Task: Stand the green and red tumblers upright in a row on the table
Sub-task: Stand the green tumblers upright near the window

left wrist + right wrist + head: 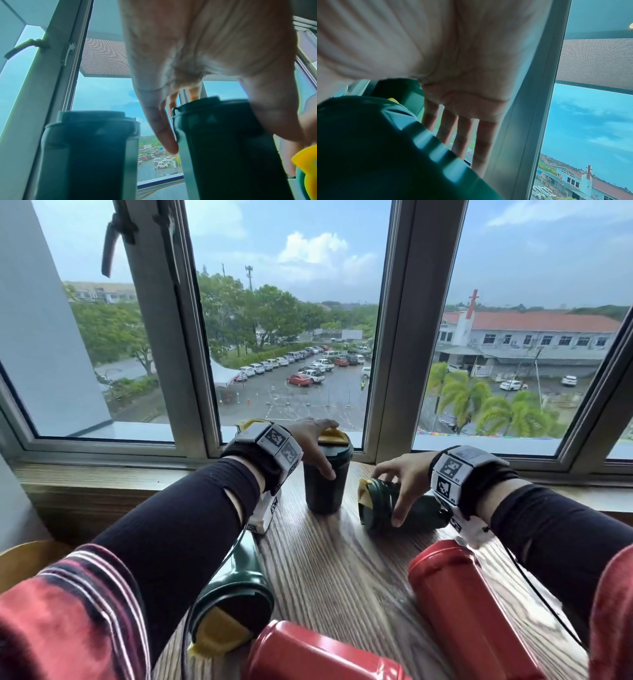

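Observation:
An upright dark green tumbler with a yellow lid tab stands at the back of the wooden table. My left hand spans its lid from above, thumb down the front. A second upright green tumbler stands left of it, mostly hidden behind my wrist. My right hand arches over a green tumbler lying on its side, fingers straight and spread. Another green tumbler and two red tumblers lie near me.
The grey window frame and wooden sill close off the table's far side, just behind the upright tumblers. A black cable trails from my right wrist across the table. A round wooden seat shows at the lower left.

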